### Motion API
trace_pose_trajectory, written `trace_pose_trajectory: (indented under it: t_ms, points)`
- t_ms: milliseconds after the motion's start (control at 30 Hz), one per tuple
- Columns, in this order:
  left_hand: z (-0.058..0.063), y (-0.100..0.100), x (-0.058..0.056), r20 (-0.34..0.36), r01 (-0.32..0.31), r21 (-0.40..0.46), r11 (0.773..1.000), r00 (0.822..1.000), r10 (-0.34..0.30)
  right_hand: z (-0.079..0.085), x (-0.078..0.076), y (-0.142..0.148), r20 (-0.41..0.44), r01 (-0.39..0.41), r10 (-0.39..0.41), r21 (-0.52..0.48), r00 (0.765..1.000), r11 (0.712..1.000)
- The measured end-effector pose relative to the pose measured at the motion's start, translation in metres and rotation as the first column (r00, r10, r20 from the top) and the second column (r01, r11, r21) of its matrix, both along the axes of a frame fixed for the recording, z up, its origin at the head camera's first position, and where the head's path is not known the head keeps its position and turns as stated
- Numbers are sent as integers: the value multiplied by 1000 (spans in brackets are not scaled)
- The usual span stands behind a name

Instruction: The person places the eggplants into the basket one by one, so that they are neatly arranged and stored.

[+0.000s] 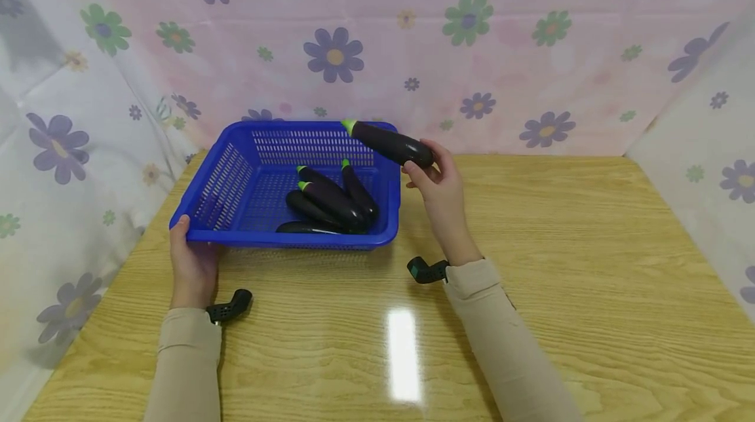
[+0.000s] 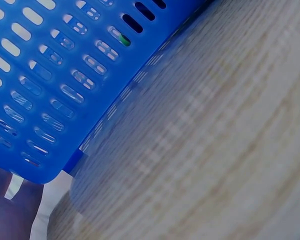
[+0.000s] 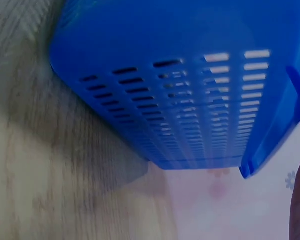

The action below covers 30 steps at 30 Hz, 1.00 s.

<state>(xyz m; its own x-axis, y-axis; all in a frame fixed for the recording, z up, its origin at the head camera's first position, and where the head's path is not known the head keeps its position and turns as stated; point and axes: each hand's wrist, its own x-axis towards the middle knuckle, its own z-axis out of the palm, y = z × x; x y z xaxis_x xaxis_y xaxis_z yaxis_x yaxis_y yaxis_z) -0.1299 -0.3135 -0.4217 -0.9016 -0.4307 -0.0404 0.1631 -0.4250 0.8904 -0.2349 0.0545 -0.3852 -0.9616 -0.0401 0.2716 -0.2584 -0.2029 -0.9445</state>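
A blue plastic basket (image 1: 236, 236) with slotted walls stands on the table. At its front left corner my left hand (image 1: 192, 266) grips the rim, thumb over the top. In the left wrist view the slotted wall (image 2: 90, 117) fills the upper left, with part of that hand (image 2: 12, 210) below it. My right hand (image 1: 441, 196) holds a dark purple eggplant (image 1: 386, 141) by its rounded end, above the basket's right rim. Its green stem points left. Several more eggplants (image 1: 333, 202) lie heaped in the basket's right half. The right wrist view shows mostly the basket's outer wall (image 3: 190, 30).
The wood-grain table (image 1: 590, 265) extends to the right and toward me. Behind it hangs a pink flowered cloth (image 1: 401, 48), and pale flowered cloth (image 1: 59, 212) closes in the left side. Black camera mounts (image 1: 427, 270) stick out from both wrists.
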Motion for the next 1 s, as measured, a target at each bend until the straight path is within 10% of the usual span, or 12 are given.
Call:
trace_pose_trajectory:
  t_ms: [600, 1000]
  points:
    - [1, 1, 2, 1, 2, -3, 1000, 1000, -2, 11, 24, -29, -15, -181, 188, 198, 982, 963]
    - [1, 3, 2, 13, -2, 4, 1000, 1000, 2, 7, 30, -36, -25, -114, 131, 357, 991, 927]
